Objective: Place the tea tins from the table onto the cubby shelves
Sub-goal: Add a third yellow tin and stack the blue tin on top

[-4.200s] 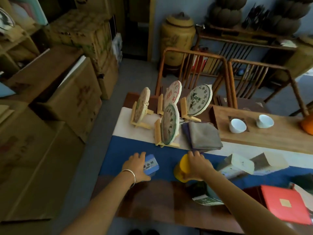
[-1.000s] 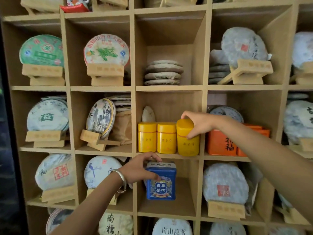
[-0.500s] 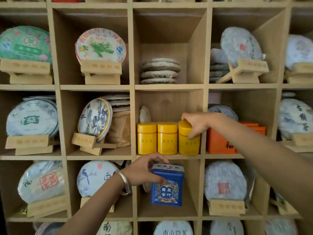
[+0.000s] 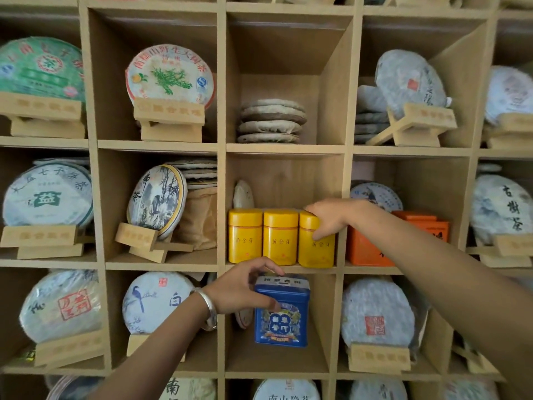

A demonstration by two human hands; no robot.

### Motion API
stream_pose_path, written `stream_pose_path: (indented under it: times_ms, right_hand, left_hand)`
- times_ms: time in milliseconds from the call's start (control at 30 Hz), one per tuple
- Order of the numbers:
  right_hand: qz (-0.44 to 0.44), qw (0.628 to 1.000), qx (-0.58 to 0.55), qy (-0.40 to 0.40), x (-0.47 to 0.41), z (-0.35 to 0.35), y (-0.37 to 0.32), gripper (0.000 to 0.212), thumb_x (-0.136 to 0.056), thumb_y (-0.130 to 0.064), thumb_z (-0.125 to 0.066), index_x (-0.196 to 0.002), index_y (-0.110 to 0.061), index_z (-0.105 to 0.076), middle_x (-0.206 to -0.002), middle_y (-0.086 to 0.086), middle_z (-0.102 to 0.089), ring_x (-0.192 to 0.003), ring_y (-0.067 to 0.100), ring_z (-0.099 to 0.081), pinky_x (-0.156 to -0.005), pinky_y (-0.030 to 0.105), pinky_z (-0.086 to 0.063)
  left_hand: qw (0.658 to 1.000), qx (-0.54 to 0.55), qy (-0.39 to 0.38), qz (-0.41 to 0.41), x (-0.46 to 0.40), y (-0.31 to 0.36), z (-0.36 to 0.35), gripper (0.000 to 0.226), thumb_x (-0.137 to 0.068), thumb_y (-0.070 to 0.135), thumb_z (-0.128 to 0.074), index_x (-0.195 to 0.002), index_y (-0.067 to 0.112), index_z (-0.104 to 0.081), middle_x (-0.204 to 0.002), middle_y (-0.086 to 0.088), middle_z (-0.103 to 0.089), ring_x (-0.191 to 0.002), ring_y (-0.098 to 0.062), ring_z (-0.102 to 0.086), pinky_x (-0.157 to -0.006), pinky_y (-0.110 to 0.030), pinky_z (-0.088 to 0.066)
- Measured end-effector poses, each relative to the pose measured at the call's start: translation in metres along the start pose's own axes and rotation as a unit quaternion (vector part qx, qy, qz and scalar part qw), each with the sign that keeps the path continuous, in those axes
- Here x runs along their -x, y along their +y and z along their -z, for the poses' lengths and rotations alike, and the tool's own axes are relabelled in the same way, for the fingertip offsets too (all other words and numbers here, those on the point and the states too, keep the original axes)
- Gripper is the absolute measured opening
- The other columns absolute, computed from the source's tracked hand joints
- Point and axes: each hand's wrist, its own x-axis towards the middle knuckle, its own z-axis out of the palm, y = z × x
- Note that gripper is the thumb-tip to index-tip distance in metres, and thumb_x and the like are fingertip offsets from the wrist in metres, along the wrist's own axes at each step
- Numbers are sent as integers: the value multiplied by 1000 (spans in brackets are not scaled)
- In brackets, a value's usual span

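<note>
Right hand (image 4: 328, 219) grips the top of the right yellow tin (image 4: 315, 246), fingers curled over its lid and thumb on its front. That tin sits in the middle-row centre cubby, at the right end of a row of 3, touching the middle yellow tin (image 4: 280, 238); left yellow tin (image 4: 245, 236) is just beside that one. All 3 stand upright on the shelf board (image 4: 281, 268) near its front edge.

Left hand (image 4: 242, 287) holds the blue tin (image 4: 282, 311) by its lid, fingertips over the top, thumb on the front face. Blue tin is in the cubby directly below, upright, right of centre (can't tell if its base is fully down on the board). Silver bracelet (image 4: 209, 308) on the left wrist.

Orange boxes (image 4: 372, 249) are in the cubby right of the yellow tins, partly hidden by the right forearm. Stacked tea cakes (image 4: 272, 121) lie far back in the cubby above. Neighbouring cubbies hold wrapped tea cakes on wooden stands.
</note>
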Motion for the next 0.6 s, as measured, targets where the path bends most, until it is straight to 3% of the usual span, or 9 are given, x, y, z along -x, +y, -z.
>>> stream_pose_path:
  times_ms: [167,600]
  right_hand:
    - [7,999,23,32,-5,-9,4,48,-76,-45,-71,-108,-14,-54,-106,8,-59,-92,23,-58,-80,39,-52]
    - [-1,999,29,43,-9,-19,9,81,-75,-48,-73,-137,-12,-35,-127,12,-52,-106,26,-55,-88,42,-52]
  left_hand:
    - [1000,-2,18,0,-3,0,-2,49,-71,15,-81,-111,29,-58,-115,0,-63,-103,-16,-67,-79,-38,-59]
    - [1000,-6,20,-15,-15,0,-5,48,-66,24,-82,-106,38,-58,-114,-3,-63,-99,-19,-68,-78,-42,-59]
